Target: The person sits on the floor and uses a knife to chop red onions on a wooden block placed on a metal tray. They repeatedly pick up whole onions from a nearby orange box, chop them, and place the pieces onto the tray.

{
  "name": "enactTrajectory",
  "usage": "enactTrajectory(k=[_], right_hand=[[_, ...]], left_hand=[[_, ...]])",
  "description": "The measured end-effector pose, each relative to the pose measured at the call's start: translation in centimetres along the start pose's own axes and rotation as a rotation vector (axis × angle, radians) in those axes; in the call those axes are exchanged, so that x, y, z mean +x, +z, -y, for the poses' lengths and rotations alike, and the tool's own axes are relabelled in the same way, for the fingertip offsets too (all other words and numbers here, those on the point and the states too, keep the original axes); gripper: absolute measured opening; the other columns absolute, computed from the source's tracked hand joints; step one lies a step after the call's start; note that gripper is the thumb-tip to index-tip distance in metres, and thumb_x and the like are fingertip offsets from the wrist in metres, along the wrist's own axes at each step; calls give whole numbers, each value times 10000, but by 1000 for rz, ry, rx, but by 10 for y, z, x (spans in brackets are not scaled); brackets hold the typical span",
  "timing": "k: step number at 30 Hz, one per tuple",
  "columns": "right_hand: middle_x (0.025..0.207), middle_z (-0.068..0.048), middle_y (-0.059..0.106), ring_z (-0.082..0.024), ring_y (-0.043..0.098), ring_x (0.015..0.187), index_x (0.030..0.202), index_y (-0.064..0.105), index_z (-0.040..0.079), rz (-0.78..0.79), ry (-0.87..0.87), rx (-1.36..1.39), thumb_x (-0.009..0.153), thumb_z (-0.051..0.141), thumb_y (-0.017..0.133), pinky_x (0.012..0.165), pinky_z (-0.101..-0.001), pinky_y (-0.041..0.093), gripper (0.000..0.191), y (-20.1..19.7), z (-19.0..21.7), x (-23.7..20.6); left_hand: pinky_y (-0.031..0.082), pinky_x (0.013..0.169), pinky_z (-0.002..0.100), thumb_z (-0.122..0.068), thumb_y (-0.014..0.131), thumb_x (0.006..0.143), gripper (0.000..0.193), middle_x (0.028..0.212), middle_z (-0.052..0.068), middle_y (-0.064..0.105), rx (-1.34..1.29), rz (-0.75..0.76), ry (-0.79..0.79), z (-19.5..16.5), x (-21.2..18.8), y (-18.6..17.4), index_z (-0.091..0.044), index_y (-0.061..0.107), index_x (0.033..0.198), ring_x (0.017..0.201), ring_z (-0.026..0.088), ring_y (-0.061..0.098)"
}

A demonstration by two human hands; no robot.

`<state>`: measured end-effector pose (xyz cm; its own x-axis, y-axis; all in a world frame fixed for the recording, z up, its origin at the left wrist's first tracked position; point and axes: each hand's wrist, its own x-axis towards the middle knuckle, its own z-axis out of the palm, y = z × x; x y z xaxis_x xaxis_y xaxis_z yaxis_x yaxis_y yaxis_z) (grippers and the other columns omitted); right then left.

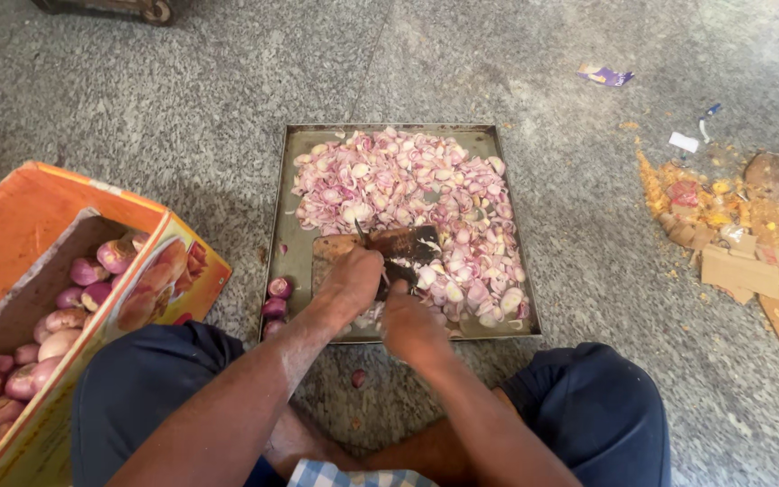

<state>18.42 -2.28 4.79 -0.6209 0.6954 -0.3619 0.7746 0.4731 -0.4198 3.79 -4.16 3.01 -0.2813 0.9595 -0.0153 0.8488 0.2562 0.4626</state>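
My right hand (410,326) is closed around the handle of a dark cleaver (405,245), its blade lying over a small wooden board (335,248) at the near edge of the metal tray (292,180). My left hand (352,281) is curled down onto the board beside the blade, pinning something I cannot see. Sliced pink onion (407,194) fills the tray beyond the board. Whole peeled onions (274,298) sit at the tray's left edge, more in the orange carton (20,216) left of the tray. I judge my left fingers close enough to be nicked if the board slips.
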Motion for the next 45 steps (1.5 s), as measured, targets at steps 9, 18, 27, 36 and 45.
enactTrajectory(k=[9,18,27,36,45], right_hand=[[1078,-313,664,-480,662,1037,1219,411,-73,-19,-32,-9,880,35,518,855,-616,486,372,22,-10,9],[1062,-354,653,-486,679,1011,1365,259,-186,-48,-117,31,865,1,529,830,-551,540,598,27,-10,15],[1030,-325,690,-470,683,1004,1310,423,-154,-160,-161,50,891,19,522,849,-521,543,464,37,-47,15],[1027,-296,690,-424,691,932,1399,339,-209,-157,-255,-201,907,57,537,805,-509,554,593,40,-41,8],[1094,-303,670,-420,703,978,1412,274,-160,55,-39,49,888,21,568,774,-500,586,627,13,-12,5]], left_hand=[[553,851,503,-38,517,865,210,1045,280,690,19,-40,36,4,-3,4,19,708,930,1018,448,676],[575,835,482,-26,506,908,212,1037,262,708,46,48,-39,7,1,9,13,711,951,993,404,712],[553,829,521,-19,598,814,153,946,298,690,-93,-153,38,25,18,38,32,703,913,960,470,676],[528,903,535,10,554,836,175,1018,307,680,-87,-132,-19,22,27,31,39,699,929,1042,493,643],[524,923,521,21,527,868,195,1062,295,680,-73,-74,-55,16,22,28,40,690,973,1068,468,644]])
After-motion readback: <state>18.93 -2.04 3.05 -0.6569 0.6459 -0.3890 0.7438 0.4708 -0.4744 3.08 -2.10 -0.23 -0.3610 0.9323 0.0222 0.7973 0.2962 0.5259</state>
